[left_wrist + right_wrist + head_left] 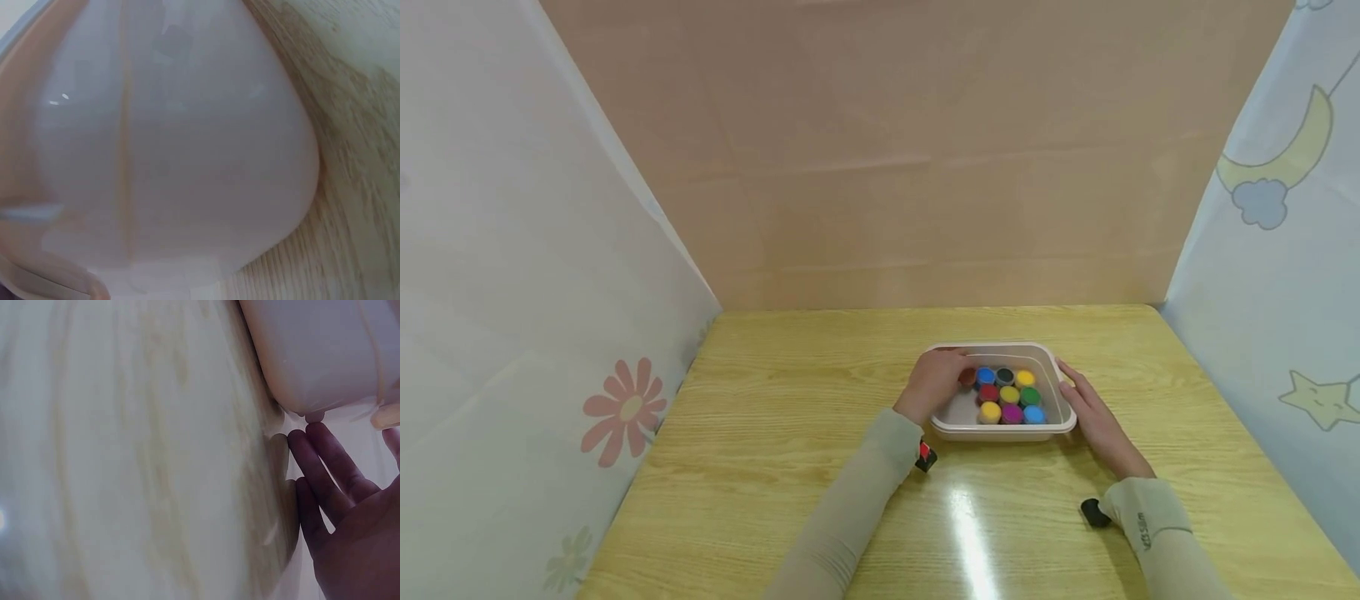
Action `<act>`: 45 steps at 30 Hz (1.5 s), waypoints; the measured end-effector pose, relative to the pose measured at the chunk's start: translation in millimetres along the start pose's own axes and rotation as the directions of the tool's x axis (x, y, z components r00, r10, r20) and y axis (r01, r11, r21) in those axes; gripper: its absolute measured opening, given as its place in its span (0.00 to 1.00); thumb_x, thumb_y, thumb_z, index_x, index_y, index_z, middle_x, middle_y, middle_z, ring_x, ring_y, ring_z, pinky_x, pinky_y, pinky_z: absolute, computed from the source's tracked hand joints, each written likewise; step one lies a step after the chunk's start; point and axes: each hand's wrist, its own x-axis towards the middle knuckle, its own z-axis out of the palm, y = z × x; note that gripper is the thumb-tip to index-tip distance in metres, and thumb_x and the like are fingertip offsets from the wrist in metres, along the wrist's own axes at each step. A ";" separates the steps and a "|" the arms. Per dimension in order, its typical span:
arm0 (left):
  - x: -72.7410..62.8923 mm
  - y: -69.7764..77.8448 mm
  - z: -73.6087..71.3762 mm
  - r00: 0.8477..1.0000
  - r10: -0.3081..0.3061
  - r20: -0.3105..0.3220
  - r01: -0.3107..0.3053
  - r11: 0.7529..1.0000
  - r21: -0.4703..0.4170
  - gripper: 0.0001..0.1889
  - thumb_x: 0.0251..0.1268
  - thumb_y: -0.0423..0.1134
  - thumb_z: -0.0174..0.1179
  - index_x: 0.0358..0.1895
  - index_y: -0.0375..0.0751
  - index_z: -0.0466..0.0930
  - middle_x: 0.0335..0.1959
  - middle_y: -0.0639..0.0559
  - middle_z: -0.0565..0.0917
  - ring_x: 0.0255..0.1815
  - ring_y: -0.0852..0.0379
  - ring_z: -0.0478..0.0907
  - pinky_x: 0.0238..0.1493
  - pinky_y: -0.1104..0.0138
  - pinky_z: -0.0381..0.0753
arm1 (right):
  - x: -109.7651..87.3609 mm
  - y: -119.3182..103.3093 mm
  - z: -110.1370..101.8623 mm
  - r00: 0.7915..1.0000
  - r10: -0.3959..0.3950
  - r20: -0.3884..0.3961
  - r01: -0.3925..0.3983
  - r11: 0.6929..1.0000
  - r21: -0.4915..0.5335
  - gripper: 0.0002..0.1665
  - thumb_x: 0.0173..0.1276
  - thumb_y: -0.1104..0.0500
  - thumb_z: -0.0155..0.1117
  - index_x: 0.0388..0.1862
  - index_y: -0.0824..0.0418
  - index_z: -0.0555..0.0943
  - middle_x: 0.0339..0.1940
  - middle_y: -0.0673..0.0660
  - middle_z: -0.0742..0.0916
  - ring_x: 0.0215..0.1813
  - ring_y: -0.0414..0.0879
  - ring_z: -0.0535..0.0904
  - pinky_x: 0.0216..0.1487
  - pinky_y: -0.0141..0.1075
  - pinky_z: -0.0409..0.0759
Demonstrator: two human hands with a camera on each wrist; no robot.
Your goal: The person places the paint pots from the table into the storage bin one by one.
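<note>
A pale pink plastic box (992, 435) stands on the wooden table, and its outer wall (187, 150) fills most of the left wrist view. Inside it are several small round paint pots in different colours, among them a magenta pot (1012, 414) and a green pot (1030, 397). My left hand (934, 379) reaches over the box's left rim and holds a brown-red paint pot (967, 377) beside the blue one; its fingertips are partly hidden. My right hand (1093, 421) rests against the box's right side with fingers extended, and these fingers (334, 456) also show in the right wrist view.
The wooden table (790, 375) extends around the box. A tan backdrop (865, 167) rises behind it, with patterned cloth walls at the left (550, 333) and right (1285, 300). Dark wrist devices hang by both sleeves.
</note>
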 end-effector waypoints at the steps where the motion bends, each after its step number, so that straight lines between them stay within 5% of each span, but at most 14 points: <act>1: 0.0 -0.1 0.2 1.000 0.003 -0.002 -0.003 1.000 -0.001 0.20 0.80 0.35 0.55 0.65 0.65 0.83 0.54 0.65 0.86 0.59 0.60 0.82 0.73 0.62 0.73 | -0.1 0.2 -0.4 1.000 -0.003 0.001 0.003 1.000 0.001 0.42 0.84 0.34 0.37 0.88 0.48 0.43 0.87 0.65 0.47 0.85 0.71 0.38 0.75 0.77 0.41; 18: 0.4 -2.9 3.4 1.000 -0.008 -0.029 0.006 0.997 -0.077 0.17 0.72 0.36 0.66 0.59 0.60 0.86 0.51 0.64 0.87 0.53 0.62 0.82 0.66 0.66 0.78 | 1.5 2.3 0.0 1.000 -0.002 -0.005 0.002 1.000 -0.004 0.43 0.84 0.33 0.36 0.88 0.48 0.43 0.87 0.66 0.48 0.85 0.72 0.39 0.75 0.77 0.42; 26: -2.4 -8.0 1.6 0.990 -0.006 -0.144 -0.025 0.976 -0.218 0.15 0.72 0.37 0.67 0.58 0.56 0.86 0.47 0.62 0.87 0.47 0.63 0.81 0.59 0.67 0.82 | 0.0 1.6 1.0 1.000 -0.015 -0.009 0.015 1.000 -0.001 0.42 0.84 0.34 0.37 0.88 0.49 0.44 0.87 0.66 0.49 0.85 0.72 0.39 0.75 0.76 0.42; 31: -9.1 -13.9 1.6 0.961 -0.068 -0.268 0.008 0.976 -0.219 0.12 0.73 0.43 0.66 0.55 0.57 0.87 0.53 0.61 0.86 0.55 0.59 0.80 0.64 0.61 0.79 | 0.8 2.4 1.8 1.000 -0.022 -0.018 0.022 1.000 0.007 0.42 0.84 0.35 0.37 0.88 0.50 0.44 0.87 0.66 0.49 0.85 0.71 0.39 0.75 0.76 0.42; 36: -22.0 -23.3 3.4 0.932 -0.155 -0.327 0.036 0.939 -0.341 0.11 0.74 0.44 0.65 0.55 0.56 0.87 0.57 0.58 0.85 0.61 0.55 0.78 0.65 0.58 0.78 | 1.1 2.7 1.7 1.000 -0.025 -0.019 0.025 1.000 0.018 0.42 0.85 0.35 0.38 0.88 0.51 0.44 0.87 0.66 0.49 0.85 0.72 0.39 0.75 0.76 0.41; 45: -42.6 -38.9 10.0 0.915 -0.236 -0.327 0.046 0.867 -0.495 0.15 0.72 0.40 0.66 0.59 0.51 0.85 0.62 0.53 0.84 0.63 0.51 0.78 0.64 0.55 0.81 | 2.8 5.7 -0.1 1.000 -0.019 -0.012 0.019 1.000 0.006 0.41 0.85 0.36 0.37 0.88 0.49 0.43 0.87 0.65 0.48 0.85 0.71 0.38 0.75 0.76 0.41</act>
